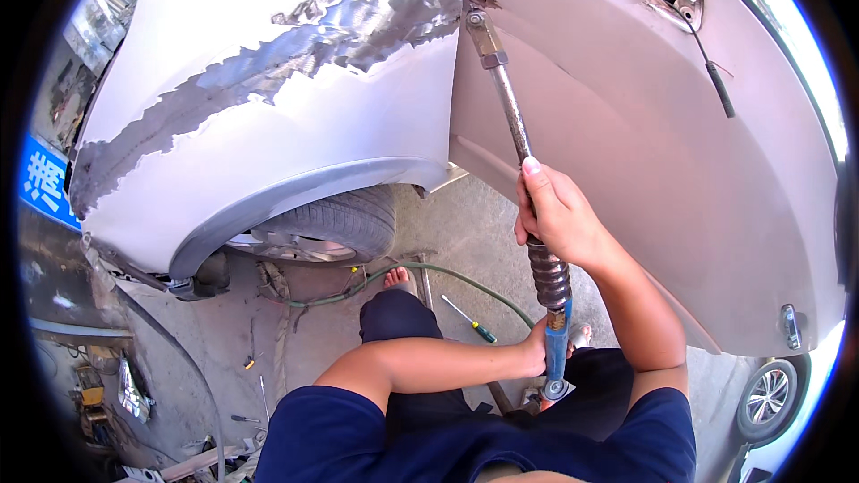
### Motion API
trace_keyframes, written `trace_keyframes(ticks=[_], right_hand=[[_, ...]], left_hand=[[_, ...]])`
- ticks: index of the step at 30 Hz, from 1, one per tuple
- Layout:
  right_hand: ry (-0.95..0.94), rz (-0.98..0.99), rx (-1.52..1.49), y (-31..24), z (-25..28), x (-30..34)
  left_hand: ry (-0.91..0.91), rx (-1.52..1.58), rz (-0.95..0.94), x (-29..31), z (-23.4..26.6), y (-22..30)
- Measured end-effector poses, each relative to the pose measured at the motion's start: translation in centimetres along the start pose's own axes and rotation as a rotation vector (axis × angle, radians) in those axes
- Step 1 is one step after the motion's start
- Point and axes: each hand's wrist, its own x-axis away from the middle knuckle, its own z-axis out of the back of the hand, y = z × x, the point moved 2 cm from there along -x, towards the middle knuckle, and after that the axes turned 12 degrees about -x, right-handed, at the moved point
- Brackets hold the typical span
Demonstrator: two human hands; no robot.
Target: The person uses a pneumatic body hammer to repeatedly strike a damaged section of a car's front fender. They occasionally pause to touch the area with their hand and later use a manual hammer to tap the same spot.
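Note:
A long slide hammer (511, 112) runs from my lap up to the rear edge of the silver fender (394, 116). Its steel clamp end (484, 36) meets the fender's edge beside the open door's hinge-side seam. My right hand (557, 213) wraps around the rod, just above the dark ribbed weight (548, 273). Lower down, my left hand (535, 349) grips the blue handle (557, 349), its fingers partly hidden behind it. A dented band of sanded bare metal (295, 49) crosses the fender, with torn-looking paint edges along it.
The door (653, 170) stands at my right. Below the wheel arch is a tyre (358, 224). A green hose (465, 275), a green-handled screwdriver (470, 320) and a hammer (424, 279) lie on the concrete near my feet. Scattered parts (132, 389) lie at the left.

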Motion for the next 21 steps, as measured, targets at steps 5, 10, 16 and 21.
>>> trace_keyframes(ticks=[5,10,16,21], right_hand=[[0.0,-0.035,0.022,0.3,0.0,-1.8],[0.014,-0.064,0.053,0.7,-0.2,-2.8],[-0.001,-0.068,0.051,0.9,-0.1,-3.2],[0.007,-0.073,0.056,0.9,-0.4,-3.4]], left_hand=[[-0.05,0.047,0.103,-0.8,0.3,0.3],[0.04,0.057,0.017,-0.9,0.1,0.2],[0.034,0.044,0.054,-0.1,-0.1,0.4],[0.043,0.032,0.099,-0.2,0.4,0.6]])
